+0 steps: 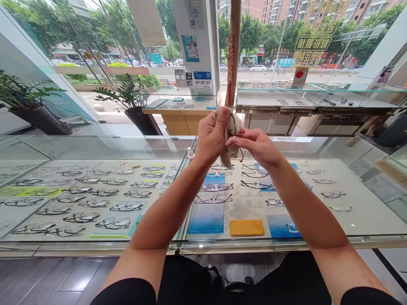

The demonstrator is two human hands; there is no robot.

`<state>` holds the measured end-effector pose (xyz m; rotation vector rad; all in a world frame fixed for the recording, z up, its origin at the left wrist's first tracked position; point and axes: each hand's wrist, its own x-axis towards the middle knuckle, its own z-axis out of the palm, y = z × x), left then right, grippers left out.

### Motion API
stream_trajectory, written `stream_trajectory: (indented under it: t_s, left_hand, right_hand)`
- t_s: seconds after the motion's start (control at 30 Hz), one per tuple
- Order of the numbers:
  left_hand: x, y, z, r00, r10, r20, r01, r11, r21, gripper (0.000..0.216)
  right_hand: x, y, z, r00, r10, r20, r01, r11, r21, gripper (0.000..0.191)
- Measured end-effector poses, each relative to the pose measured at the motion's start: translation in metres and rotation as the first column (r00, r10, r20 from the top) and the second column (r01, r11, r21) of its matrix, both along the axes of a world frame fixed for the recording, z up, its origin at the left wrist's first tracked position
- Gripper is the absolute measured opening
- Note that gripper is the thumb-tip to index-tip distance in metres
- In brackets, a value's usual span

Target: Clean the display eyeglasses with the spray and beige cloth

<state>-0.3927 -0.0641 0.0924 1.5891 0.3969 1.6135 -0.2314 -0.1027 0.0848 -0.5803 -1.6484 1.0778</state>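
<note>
Both my hands are raised above a glass display counter (95, 146). My left hand (211, 135) is closed round a beige cleaning cloth (229, 127) that is wrapped over a pair of glasses. My right hand (254, 144) pinches the glasses' thin dark frame (241, 151), of which only a bit of wire shows below the cloth. The lenses are hidden by the cloth and my fingers.
Under the glass lie several rows of spectacle frames (95, 199), blue cards and a yellow cloth (247, 227). A small spray bottle (190, 153) stands on the counter by my left wrist. Beyond are more counters (286, 101), potted plants (133, 101), a pillar (234, 51) and shop windows.
</note>
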Motion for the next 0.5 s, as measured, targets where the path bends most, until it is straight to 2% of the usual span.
stream_trajectory:
  t_s: [0.17, 0.23, 0.37, 0.5]
  left_hand:
    - [-0.016, 0.018, 0.008, 0.994, -0.093, -0.058, 0.090, 0.994, -0.058, 0.050]
    - [-0.024, 0.025, 0.011, 0.995, -0.086, -0.053, 0.084, 0.995, -0.052, 0.047]
    - [-0.039, 0.034, 0.017, 0.996, 0.075, -0.041, -0.073, 0.997, 0.040, 0.039]
    - [-0.048, 0.019, 0.026, 0.970, 0.213, -0.119, -0.187, 0.962, 0.201, 0.042]
  right_hand:
    - [0.009, 0.005, 0.001, 0.996, -0.092, -0.014, 0.093, 0.995, 0.039, 0.030]
    - [0.018, 0.005, 0.006, 0.993, -0.115, -0.022, 0.116, 0.992, 0.046, 0.025]
    - [0.034, -0.001, 0.017, 0.986, -0.156, -0.056, 0.158, 0.987, 0.030, 0.026]
    - [0.040, -0.008, 0.024, 0.985, -0.159, -0.063, 0.160, 0.987, -0.001, 0.030]
